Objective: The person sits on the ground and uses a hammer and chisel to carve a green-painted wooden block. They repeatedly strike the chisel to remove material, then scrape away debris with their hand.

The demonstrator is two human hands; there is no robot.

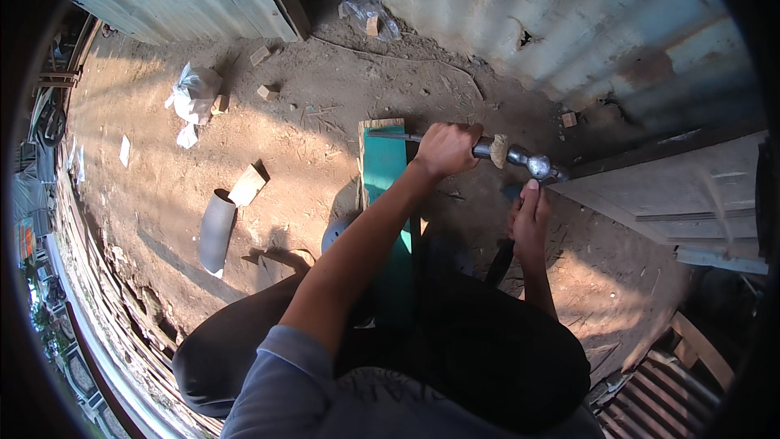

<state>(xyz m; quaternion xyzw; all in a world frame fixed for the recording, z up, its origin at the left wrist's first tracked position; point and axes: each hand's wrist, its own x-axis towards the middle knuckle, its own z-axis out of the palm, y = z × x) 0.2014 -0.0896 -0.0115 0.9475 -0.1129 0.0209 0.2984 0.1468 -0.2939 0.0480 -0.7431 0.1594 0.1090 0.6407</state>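
Note:
My left hand (447, 149) is closed around the handle of a chisel (396, 136), held almost level with its blade pointing left. The blade lies across the far end of a green-painted wooden board (384, 169) between my legs; whether it cuts in, I cannot tell. A frayed, light-brown ring circles the butt of the handle. My right hand (530, 219) grips a ball-peen hammer (539, 167) by its dark handle, thumb up near the head. The hammer's head is at the chisel's butt, apparently touching it.
A grey curved piece (216, 232) and a wood offcut (247, 185) lie on the dirt floor at left. Beyond them sits a tied plastic bag (195, 93). Corrugated metal sheets (561, 24) stand at the back, and a pale panel (674, 191) juts in at right.

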